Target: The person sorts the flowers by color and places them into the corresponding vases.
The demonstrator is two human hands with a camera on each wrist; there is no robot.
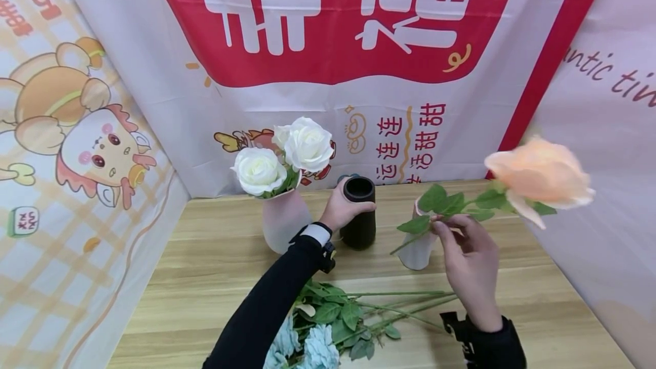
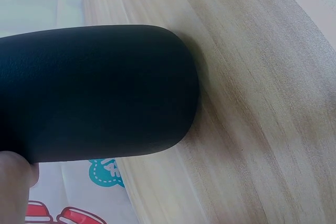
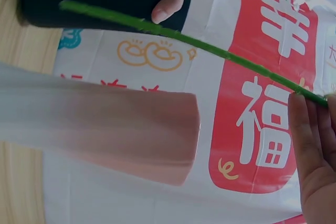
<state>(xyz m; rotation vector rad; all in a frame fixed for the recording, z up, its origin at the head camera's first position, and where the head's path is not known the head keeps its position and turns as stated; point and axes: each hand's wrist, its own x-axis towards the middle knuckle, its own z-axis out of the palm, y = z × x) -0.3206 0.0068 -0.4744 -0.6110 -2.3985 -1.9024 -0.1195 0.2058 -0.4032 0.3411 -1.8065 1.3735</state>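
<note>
My left hand [image 1: 342, 208] grips a black cylindrical vase [image 1: 359, 212] standing on the wooden table [image 1: 205, 278]; the vase [image 2: 94, 93] fills the left wrist view, a fingertip [image 2: 13, 187] showing at its base. My right hand [image 1: 463, 246] pinches the green stem [image 3: 178, 38] of a peach rose [image 1: 540, 178], held tilted above a small pale pink vase [image 1: 417, 249]. The stem's lower end points down left of that vase [image 3: 100, 124]. The bloom hangs out to the right, above the table.
A frosted pink vase [image 1: 283, 218] with white roses [image 1: 287, 158] stands left of the black vase. Several light blue flowers with long stems [image 1: 353, 315] lie on the table's near side. Printed banners [image 1: 333, 44] close off the back and both sides.
</note>
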